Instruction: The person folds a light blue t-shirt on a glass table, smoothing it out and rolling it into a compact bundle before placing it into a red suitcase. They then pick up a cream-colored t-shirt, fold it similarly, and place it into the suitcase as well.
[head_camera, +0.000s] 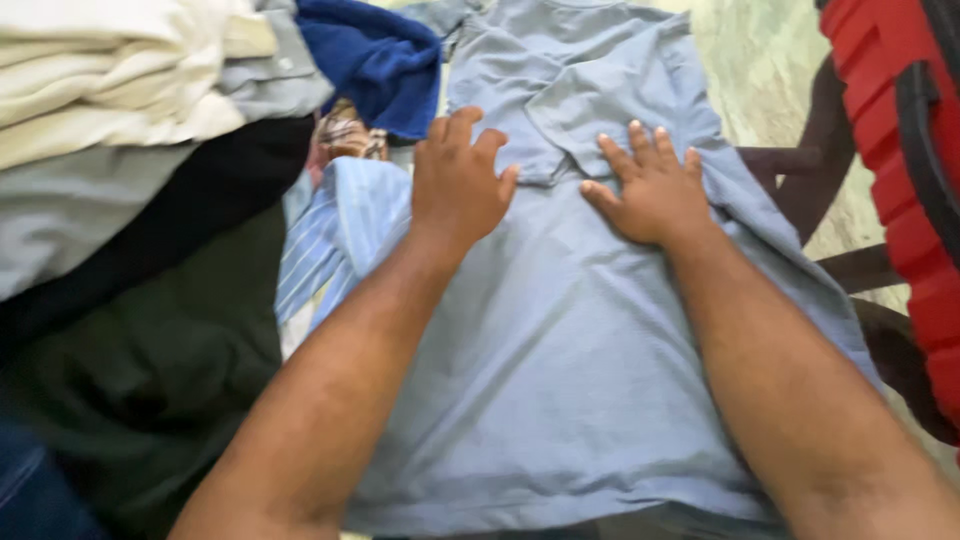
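Left hand (458, 185) and right hand (655, 190) lie open, palms flat on pale blue shirt (560, 350); clothes pile (130, 150) at left.

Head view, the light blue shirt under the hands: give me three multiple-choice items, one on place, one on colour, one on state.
1. Where does the striped garment lie?
A. beside the left hand
B. beside the right hand
C. on the red object

2. What colour is the cloth at the top, above the left hand?
A. yellow
B. dark blue
C. pink

3. How are the hands?
A. fists
B. gripping hangers
C. flat, fingers spread

Key: A, the striped garment lies by the left hand. B, the cloth is dark blue. C, both the left and the right hand press flat on the light blue shirt.
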